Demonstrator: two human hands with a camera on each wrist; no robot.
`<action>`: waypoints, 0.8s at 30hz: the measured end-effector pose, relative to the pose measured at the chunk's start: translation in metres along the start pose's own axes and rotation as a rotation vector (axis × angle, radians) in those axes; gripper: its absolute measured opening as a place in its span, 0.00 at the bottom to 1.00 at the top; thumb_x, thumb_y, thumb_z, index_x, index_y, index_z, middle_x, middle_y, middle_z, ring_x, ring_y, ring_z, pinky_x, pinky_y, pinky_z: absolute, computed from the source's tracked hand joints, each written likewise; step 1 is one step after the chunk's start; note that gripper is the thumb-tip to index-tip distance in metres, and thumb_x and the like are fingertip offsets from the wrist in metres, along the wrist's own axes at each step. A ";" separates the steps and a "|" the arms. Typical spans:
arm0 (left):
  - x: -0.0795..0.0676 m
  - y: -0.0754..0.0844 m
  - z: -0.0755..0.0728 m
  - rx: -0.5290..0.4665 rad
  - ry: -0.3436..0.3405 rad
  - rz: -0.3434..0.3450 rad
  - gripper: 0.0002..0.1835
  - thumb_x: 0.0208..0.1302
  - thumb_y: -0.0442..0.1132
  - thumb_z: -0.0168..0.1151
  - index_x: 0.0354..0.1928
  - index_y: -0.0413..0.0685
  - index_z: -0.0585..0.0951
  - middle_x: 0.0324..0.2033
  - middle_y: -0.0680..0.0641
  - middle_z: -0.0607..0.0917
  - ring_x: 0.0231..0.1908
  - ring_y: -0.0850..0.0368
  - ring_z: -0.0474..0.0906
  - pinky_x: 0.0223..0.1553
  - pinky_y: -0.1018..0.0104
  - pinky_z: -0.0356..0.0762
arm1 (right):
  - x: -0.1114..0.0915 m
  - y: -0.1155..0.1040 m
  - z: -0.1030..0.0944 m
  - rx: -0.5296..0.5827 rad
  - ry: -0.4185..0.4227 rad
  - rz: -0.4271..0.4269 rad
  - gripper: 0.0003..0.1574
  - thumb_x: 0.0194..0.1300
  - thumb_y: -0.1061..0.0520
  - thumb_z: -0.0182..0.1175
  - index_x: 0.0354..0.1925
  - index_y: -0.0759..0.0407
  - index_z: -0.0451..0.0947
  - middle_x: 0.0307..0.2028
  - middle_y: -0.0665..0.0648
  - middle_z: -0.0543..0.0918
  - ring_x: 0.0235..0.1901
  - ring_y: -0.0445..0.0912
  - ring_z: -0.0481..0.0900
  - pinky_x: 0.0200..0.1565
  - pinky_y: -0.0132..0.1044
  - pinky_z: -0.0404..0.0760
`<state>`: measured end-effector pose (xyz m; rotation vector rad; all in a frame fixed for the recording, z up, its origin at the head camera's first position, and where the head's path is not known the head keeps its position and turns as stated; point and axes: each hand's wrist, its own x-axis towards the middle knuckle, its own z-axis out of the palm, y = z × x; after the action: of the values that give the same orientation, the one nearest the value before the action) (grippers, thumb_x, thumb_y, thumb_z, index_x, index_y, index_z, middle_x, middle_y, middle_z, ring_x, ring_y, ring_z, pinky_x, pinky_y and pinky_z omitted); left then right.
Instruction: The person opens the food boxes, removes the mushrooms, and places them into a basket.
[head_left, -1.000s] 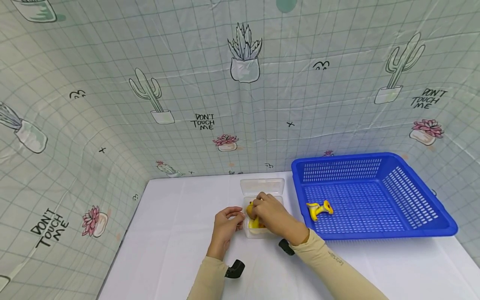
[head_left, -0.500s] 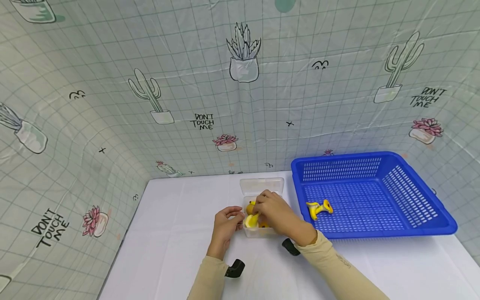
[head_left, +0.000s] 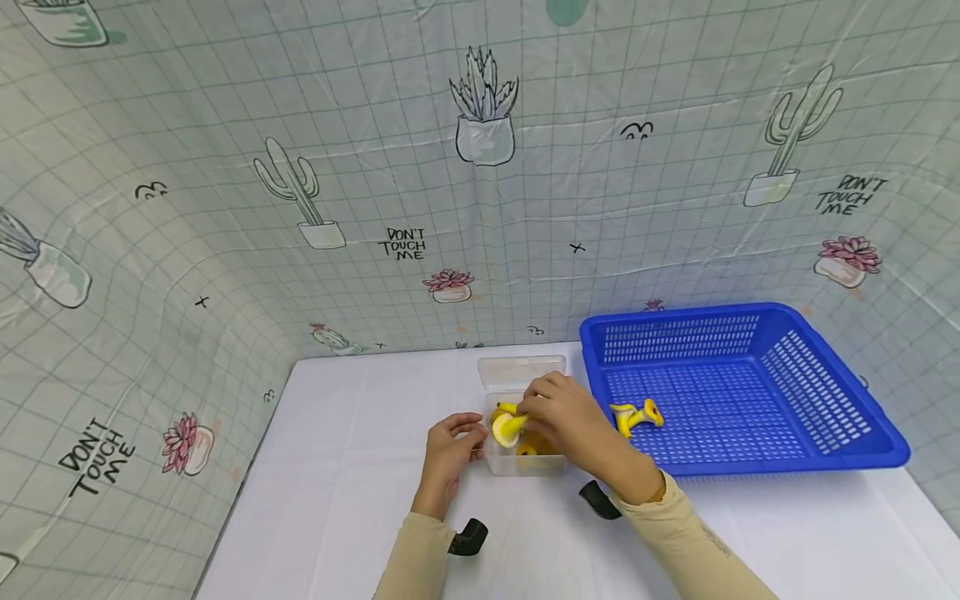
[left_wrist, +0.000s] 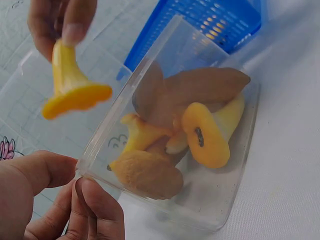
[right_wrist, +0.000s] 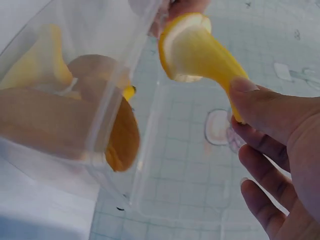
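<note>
My right hand [head_left: 570, 421] pinches a yellow mushroom [head_left: 508, 428] by its stem, above a clear plastic box [head_left: 525, 467]. Its pale flared cap points left; in the left wrist view the mushroom [left_wrist: 70, 82] hangs cap down, outside the box wall. Thumb and fingers of my left hand [head_left: 448, 454] pinch the box's rim at the left side. Through the wall show another yellow mushroom [left_wrist: 207, 135] and several brown, oblong, potato-like pieces [left_wrist: 150, 175]. The box's lid [head_left: 521, 371] stands open at the back.
To the right stands a blue perforated basket [head_left: 727, 408] with yellow mushroom-shaped pieces [head_left: 636, 417] near its left wall. A black wrist camera [head_left: 470, 537] is at the left wrist and another [head_left: 598, 500] at the right. A patterned cloth [head_left: 480, 208] hangs behind the white table [head_left: 352, 433].
My right hand has risen out of the box and shifted right, lifting the yellow mushroom with it. The left hand keeps its place at the rim.
</note>
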<state>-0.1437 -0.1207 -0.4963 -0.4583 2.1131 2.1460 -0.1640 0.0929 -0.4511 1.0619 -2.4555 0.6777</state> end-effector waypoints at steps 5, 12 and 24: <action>-0.001 0.000 0.000 0.003 0.001 0.005 0.15 0.63 0.25 0.66 0.52 0.28 0.82 0.33 0.46 0.83 0.31 0.57 0.81 0.28 0.74 0.81 | -0.004 0.000 -0.012 -0.015 0.050 0.008 0.13 0.56 0.62 0.80 0.39 0.53 0.89 0.40 0.50 0.85 0.48 0.49 0.80 0.50 0.48 0.82; -0.001 0.001 0.000 0.010 0.002 0.010 0.14 0.65 0.25 0.65 0.52 0.27 0.82 0.33 0.46 0.83 0.30 0.57 0.80 0.27 0.75 0.81 | -0.012 0.006 -0.032 -0.014 0.140 0.010 0.17 0.51 0.67 0.81 0.39 0.55 0.89 0.40 0.52 0.85 0.47 0.51 0.80 0.46 0.48 0.82; -0.002 0.000 0.001 0.011 0.000 0.014 0.14 0.65 0.26 0.65 0.52 0.27 0.82 0.34 0.45 0.84 0.31 0.57 0.80 0.28 0.74 0.81 | -0.027 0.027 -0.065 -0.042 0.229 0.076 0.18 0.48 0.72 0.81 0.37 0.61 0.89 0.39 0.57 0.86 0.46 0.57 0.79 0.51 0.56 0.81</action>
<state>-0.1423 -0.1198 -0.4958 -0.4441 2.1332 2.1407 -0.1571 0.1606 -0.4199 0.8296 -2.3101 0.7255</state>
